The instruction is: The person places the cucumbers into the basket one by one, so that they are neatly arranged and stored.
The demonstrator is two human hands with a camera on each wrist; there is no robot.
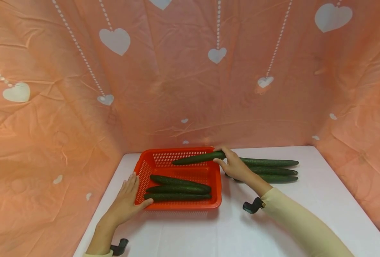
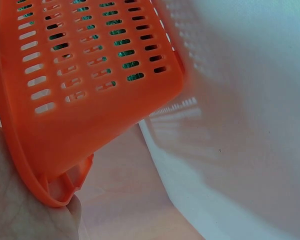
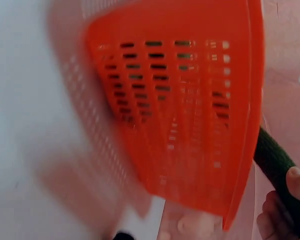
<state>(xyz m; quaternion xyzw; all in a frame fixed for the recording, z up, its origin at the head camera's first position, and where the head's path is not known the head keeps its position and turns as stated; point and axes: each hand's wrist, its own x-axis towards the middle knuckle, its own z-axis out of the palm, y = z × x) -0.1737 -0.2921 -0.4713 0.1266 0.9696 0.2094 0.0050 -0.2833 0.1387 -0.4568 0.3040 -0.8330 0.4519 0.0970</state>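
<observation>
We locate the held cucumber (image 1: 194, 158) over the far part of the basket (image 1: 218, 192); whether it touches the far rim, we cannot tell. The right hand (image 1: 234, 167) pinches its right end between thumb and fingers, so the free length extends left from the fingertips — long axis roughly left to right, parallel to the far rim. Three cucumbers (image 1: 178, 189) lie near side in the basket, similarly aligned. The left hand (image 1: 125, 198), farther from the held piece, rests at the left rim — fingers straight and together, thumb apart. Loose cucumbers (image 1: 276, 171) lie right of the basket on the table (image 1: 190, 235).
</observation>
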